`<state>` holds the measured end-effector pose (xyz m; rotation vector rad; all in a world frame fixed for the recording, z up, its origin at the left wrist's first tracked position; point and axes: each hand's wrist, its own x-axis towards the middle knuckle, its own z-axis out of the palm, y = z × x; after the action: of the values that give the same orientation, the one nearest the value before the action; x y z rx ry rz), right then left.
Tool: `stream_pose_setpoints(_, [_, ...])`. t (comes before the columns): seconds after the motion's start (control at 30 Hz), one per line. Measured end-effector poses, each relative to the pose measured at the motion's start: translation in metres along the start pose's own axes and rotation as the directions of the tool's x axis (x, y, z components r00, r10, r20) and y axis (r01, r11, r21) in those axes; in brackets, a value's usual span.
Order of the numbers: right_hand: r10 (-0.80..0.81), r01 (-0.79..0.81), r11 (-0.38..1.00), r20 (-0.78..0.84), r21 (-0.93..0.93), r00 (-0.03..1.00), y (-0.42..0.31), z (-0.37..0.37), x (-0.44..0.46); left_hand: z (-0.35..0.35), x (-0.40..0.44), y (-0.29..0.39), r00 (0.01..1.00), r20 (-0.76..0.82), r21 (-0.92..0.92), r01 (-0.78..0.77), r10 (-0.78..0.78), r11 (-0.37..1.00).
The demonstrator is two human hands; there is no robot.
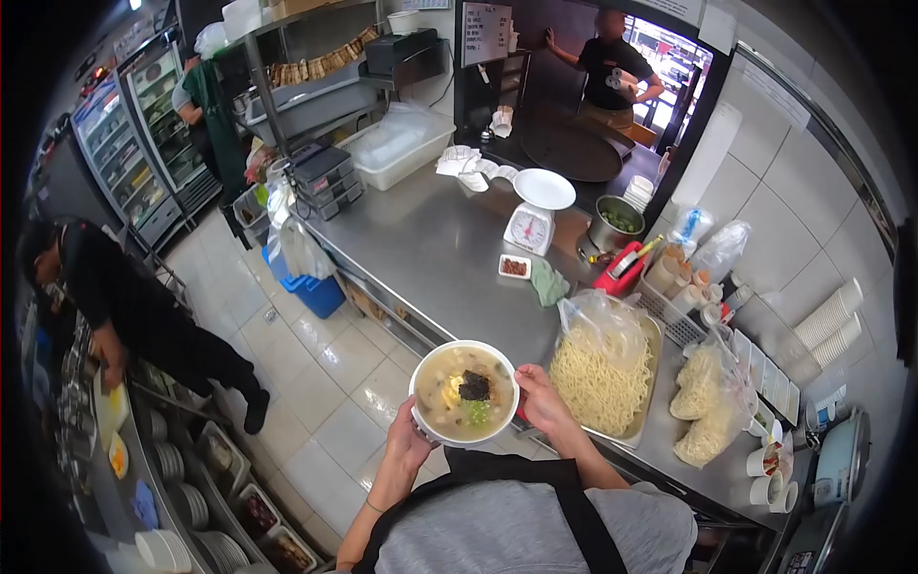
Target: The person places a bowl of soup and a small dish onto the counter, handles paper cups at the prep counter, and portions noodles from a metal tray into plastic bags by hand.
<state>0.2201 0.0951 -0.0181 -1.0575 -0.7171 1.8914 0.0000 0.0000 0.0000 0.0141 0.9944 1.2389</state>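
A white bowl of soup (443, 390) is held level in front of my body, between both hands. Pale broth fills it, topped with dark seaweed, chopped green onion and something yellow like egg. My left hand (408, 442) grips its lower left side, fingers partly hidden under the bowl. At the right rim, my right hand (543, 397) is closed against the bowl, with its fingertips partly out of sight. Just right of that hand, a metal tray (654, 362) holds a heap of pale noodles (601, 373) with a plastic bag lying over them.
A steel counter (421, 244) bears a dial scale (529, 228), a small dish of red bits (514, 267), a green cloth (549, 282) and a pot (617, 222). Beyond the serving window stands a person near a round dark tray (571, 148). Another person works at the left counter.
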Motion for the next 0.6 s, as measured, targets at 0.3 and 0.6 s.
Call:
stream_pose_setpoints(0.3, [-0.037, 0.037, 0.997, 0.012, -0.063, 0.999, -0.040, 0.080, 0.129, 0.008, 0.096, 0.130, 1.000, 0.009, -0.025, 0.000, 0.001, 1.000])
stream_pose_setpoints(0.6, [-0.061, 0.062, 0.998, -0.077, 0.005, 0.995, -0.079, 0.138, 0.236, 0.035, 0.193, 0.250, 0.986, 0.146, 0.019, 0.080, -0.082, 0.997])
